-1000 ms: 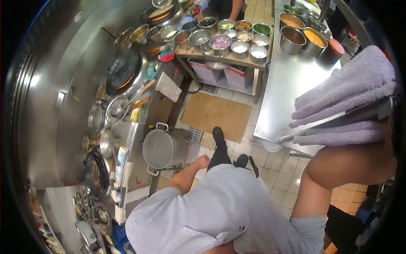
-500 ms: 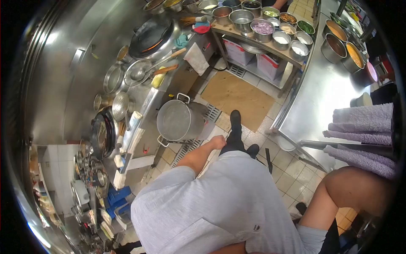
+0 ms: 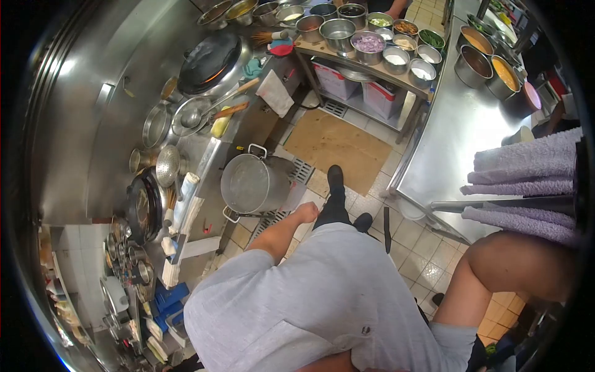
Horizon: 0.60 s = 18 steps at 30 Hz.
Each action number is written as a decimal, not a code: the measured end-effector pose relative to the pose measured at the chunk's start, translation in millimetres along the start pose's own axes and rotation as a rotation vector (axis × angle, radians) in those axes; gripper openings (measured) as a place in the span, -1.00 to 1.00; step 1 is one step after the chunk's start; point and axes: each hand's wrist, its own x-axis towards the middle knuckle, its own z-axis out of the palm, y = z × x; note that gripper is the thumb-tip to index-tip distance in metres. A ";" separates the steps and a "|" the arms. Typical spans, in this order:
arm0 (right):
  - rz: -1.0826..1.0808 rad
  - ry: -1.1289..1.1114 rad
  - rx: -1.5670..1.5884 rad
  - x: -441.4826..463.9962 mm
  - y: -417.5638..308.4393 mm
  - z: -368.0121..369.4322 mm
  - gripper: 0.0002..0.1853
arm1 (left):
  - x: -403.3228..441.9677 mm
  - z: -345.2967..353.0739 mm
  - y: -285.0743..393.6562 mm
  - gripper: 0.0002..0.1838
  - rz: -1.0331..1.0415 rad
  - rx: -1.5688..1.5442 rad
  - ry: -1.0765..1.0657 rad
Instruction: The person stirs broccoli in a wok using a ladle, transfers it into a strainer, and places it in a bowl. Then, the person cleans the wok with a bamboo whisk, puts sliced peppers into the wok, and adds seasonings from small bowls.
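My left hand [image 3: 308, 212] hangs low beside my dark trouser leg, its fingers curled into a loose fist. Nothing shows in it. Just left of it on the tiled floor stands a large two-handled metal stockpot [image 3: 246, 183], apart from the hand; its inside looks pale grey. My right arm [image 3: 489, 266] is bent at the elbow, with the forearm running off the right edge, so that hand is out of sight. Close above this forearm, lilac towels [image 3: 527, 167] hang over a metal rail.
A steel counter [image 3: 427, 167] runs along the right, with pots of sauce at its far end. Ahead, a low table bears several ingredient pots, including chopped onion [image 3: 369, 43]. Woks [image 3: 211, 62] and strainers line the left stove. Cardboard [image 3: 334, 142] covers floor tiles. Another person's hand [image 3: 395, 8] shows at the back.
The whole view has shifted slightly, so the surroundings sit a little further left. My left hand stays low beside my leg, and my right arm remains bent.
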 end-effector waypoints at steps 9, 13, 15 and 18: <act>0.104 0.021 -0.098 3.3 -30.7 4.6 0.12 | -17.1 3.1 14.2 -0.61 0.003 -0.035 0.007; 0.046 -0.070 -0.023 2.6 -13.5 -6.8 0.12 | -18.7 10.2 4.6 -0.60 -0.003 -0.053 0.028; 0.057 -0.118 0.061 4.1 -13.8 -14.0 0.10 | -13.4 12.3 -2.5 -0.59 0.007 -0.018 -0.012; 0.061 -0.148 0.137 4.5 -12.3 -17.6 0.09 | -9.1 15.5 -7.5 -0.60 0.011 -0.012 0.016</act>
